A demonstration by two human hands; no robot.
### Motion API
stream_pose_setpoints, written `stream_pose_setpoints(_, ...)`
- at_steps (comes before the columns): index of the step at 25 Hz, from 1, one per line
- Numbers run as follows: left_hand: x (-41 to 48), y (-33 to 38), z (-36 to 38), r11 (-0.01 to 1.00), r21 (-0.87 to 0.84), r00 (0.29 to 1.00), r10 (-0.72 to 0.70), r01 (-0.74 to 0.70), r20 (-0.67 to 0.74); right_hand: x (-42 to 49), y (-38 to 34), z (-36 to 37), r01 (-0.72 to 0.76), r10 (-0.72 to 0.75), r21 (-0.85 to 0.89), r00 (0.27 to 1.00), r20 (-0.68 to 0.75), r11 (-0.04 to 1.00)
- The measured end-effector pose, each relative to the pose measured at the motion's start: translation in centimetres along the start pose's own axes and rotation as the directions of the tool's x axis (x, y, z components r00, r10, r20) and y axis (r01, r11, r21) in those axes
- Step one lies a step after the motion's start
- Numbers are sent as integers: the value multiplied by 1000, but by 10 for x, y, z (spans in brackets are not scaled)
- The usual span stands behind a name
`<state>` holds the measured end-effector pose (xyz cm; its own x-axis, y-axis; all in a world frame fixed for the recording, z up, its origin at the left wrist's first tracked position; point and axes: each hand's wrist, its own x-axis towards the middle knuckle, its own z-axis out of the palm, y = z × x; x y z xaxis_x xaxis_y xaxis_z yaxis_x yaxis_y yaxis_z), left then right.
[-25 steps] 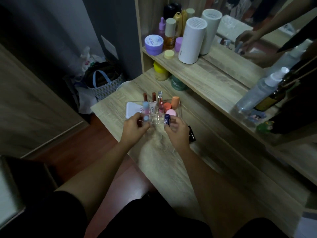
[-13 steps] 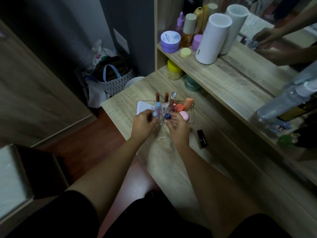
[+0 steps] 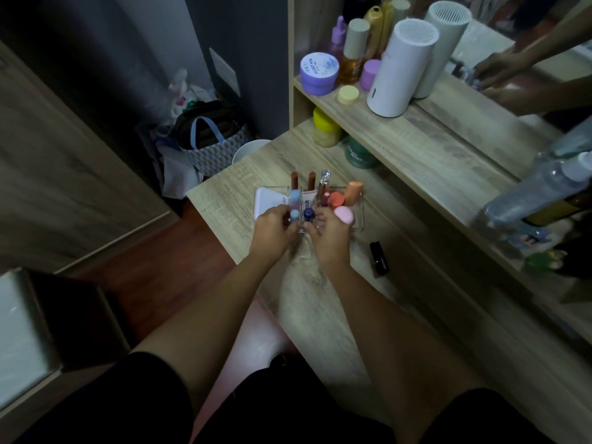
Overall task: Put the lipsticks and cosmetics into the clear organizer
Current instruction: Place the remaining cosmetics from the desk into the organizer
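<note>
Both tubes lowered into clear organizer, left hand, right hand gripping them

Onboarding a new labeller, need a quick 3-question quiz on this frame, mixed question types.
1. True or false: the black lipstick already stands inside the clear organizer.
2. Multiple choice: which item is at the right hand fingertips? A) dark blue-capped tube B) green jar C) purple tub
3. Short answer: where is the white cylinder?

Key
1. False: it lies on the desk, to the right of the organizer and apart from it.
2. A: the dark blue-capped tube, at the organizer's near edge.
3. On the upper shelf, upright, right of the purple tub.
</note>
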<state>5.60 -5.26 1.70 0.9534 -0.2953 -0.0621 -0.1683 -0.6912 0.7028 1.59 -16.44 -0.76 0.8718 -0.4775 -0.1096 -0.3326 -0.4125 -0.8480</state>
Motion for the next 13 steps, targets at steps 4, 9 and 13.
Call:
stream_pose_setpoints(4, -6, 0, 0, 998, -54, 998, -46, 43, -53, -7, 1, -7, -27, 27, -13, 999, -20, 1000)
stream_pose_setpoints(9, -35, -4, 21, 997, -56, 993, 39, -45, -110, -21, 16, -31, -46, 11, -213, 987, -159, 976)
stream_pose_setpoints(13, -56, -11, 48, 973, 86, 974, 205, -213, 96, -31, 44, -61, -193, 74, -447, 960, -270, 873)
